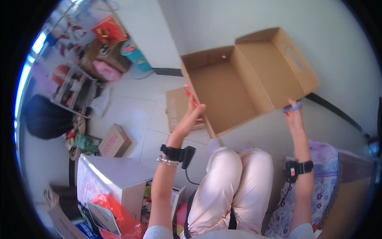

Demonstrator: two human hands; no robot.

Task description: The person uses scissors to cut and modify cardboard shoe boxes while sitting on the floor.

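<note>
Up in front of me is a brown cardboard box [226, 86] with its hinged lid [271, 68] folded back to the right and its inside facing me; a small white spot shows on its inner wall. My left hand [194, 115] grips the near left wall of the box, with something red at its fingers. At the lid's lower right corner is my right hand [294, 115], a blue thing around its fingers. A black device is strapped to each wrist. Behind the held box, partly hidden, lies another cardboard box [176, 110] on the floor.
A smaller carton [115, 142] rests on the floor at left. Near me stands a white cabinet [119, 173] with a drawer pulled out, beside a red plastic bag [119, 212]. A turquoise bucket [137, 58] is by the wall corner. Flowered bedding [319, 185] lies at right.
</note>
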